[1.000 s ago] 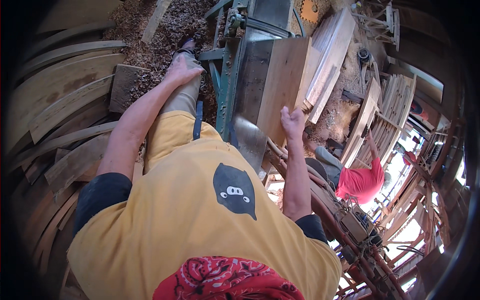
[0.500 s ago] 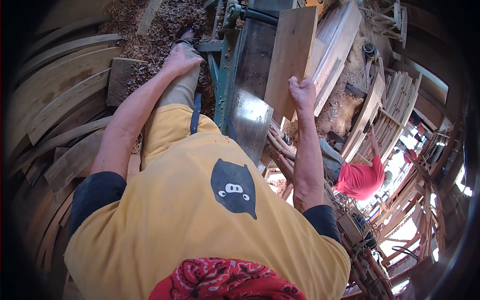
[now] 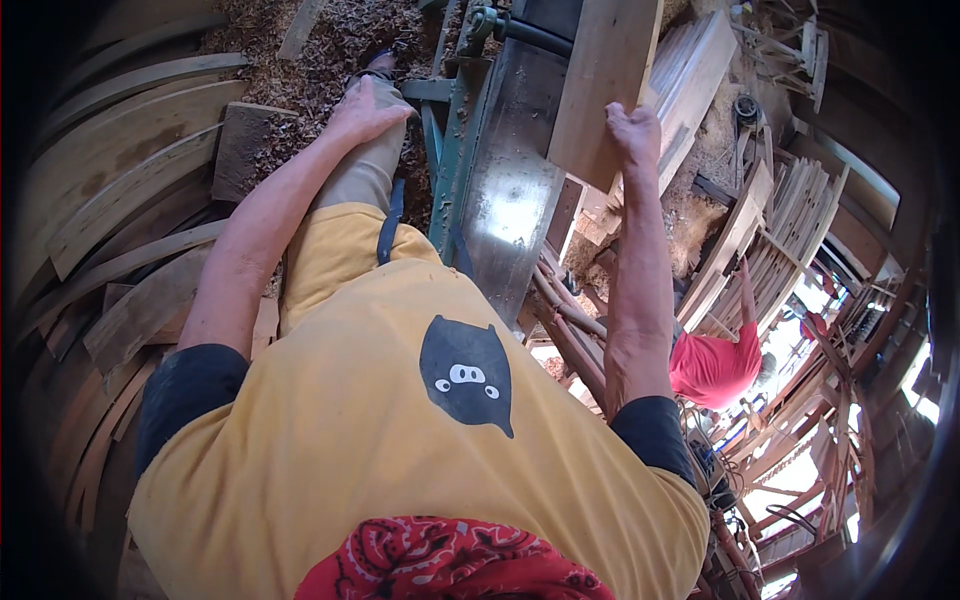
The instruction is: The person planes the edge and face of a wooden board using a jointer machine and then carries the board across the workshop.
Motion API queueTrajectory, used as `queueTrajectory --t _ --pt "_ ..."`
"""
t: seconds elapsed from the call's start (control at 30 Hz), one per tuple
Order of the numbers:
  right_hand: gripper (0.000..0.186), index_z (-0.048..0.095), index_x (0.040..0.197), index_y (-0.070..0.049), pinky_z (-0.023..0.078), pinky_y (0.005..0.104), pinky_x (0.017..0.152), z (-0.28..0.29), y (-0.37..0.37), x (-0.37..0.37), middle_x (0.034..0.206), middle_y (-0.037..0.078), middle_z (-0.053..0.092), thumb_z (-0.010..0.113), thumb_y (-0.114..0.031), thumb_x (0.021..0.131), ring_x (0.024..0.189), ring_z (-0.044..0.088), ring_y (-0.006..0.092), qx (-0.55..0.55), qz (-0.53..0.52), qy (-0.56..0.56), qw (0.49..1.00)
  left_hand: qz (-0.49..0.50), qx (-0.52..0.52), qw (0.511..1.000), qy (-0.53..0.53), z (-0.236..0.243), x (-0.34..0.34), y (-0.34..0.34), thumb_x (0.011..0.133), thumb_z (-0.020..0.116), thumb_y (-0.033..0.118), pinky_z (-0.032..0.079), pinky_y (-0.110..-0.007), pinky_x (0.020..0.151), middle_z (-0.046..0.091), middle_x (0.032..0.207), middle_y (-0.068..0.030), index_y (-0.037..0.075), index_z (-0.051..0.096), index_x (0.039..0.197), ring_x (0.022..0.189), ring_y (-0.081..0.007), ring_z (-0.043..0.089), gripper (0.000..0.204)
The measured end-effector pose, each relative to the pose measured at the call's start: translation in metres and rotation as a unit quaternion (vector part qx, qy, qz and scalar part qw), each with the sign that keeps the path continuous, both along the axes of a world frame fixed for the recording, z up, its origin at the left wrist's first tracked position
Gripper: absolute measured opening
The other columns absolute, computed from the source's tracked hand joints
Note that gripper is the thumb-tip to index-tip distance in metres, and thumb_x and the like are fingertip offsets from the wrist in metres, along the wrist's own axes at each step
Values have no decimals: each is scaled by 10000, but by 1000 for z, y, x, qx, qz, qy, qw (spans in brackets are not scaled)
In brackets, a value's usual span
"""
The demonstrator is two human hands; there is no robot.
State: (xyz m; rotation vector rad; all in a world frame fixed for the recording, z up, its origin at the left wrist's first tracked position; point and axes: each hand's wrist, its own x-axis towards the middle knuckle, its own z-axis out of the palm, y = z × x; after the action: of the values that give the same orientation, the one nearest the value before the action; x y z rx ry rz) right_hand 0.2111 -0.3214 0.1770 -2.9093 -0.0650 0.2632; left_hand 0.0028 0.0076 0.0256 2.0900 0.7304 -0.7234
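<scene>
Evidently clenched the right hand [image 3: 633, 135] on the right edge of a wide wooden board [image 3: 603, 90], close to its near end, with the thumb side uppermost over the wood. Could not make out the fingertips, hidden beyond that edge. Held the board lengthwise, slanting toward the top of the view, with its far end cut off there. Had it along the right side of a shiny metal machine bed [image 3: 510, 195], overlapping that side in view.

Rested the left hand [image 3: 365, 115] on the left trouser leg [image 3: 352, 180] near the knee, with the grip released and the fingers lying slack across the cloth. Set the left foot [image 3: 381, 62] among wood shavings [image 3: 330, 45], just beside the green frame [image 3: 457, 150] of the machine. Faced a dark roller [image 3: 538, 38] across the bed, to the left of the board.

Wore a yellow shirt [image 3: 330, 430] over dark sleeves [image 3: 195, 395], plus a red patterned bandana [image 3: 450, 562]. Had old planks [image 3: 150, 140] stacked on the left, and on the right, near the board, some pale planks [image 3: 695, 75]. Shared the space with a person in red [image 3: 712, 368], bent low on the far right, one arm stretched toward a pile of long thin strips [image 3: 805, 215].
</scene>
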Motion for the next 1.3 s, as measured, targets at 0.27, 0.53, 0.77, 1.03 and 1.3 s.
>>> queueTrajectory --t 0.27,0.53,0.77,1.03,1.3 --pt "430 679 739 20 521 400 667 -10 8 70 695 190 682 681 -405 800 674 692 303 20 33 41 998 7 8 1000 -1 9 9 3 724 728 638 358 -429 1153 394 1508 -302 -99 258 1498 1406 -391 413 1167" --pt "485 699 720 34 526 421 672 -18 29 112 659 214 663 661 -444 791 679 702 338 28 56 38 997 10 -8 1000 0 -1 15 12 737 701 668 320 -437 1169 341 1538 -308 -9 160 1572 1430 -426 363 1203" --pt "477 685 704 43 514 410 651 -24 46 146 636 201 650 679 -427 787 638 680 311 34 62 28 997 9 -1 1000 2 -5 17 20 746 692 665 326 -437 1165 346 1525 -326 -19 170 1567 1423 -431 371 1189" --pt "384 726 769 31 496 331 594 -26 50 189 648 81 684 714 -350 821 586 644 162 159 92 65 981 15 -13 1000 24 3 27 26 753 681 671 305 -433 1177 333 1529 -334 -29 150 1569 1437 -430 346 1199" --pt "352 713 741 16 481 321 557 -39 67 238 652 41 673 728 -323 835 571 620 144 176 106 60 977 15 -4 1000 20 -11 26 37 739 679 667 302 -442 1181 314 1560 -292 -46 152 1563 1443 -404 348 1210"
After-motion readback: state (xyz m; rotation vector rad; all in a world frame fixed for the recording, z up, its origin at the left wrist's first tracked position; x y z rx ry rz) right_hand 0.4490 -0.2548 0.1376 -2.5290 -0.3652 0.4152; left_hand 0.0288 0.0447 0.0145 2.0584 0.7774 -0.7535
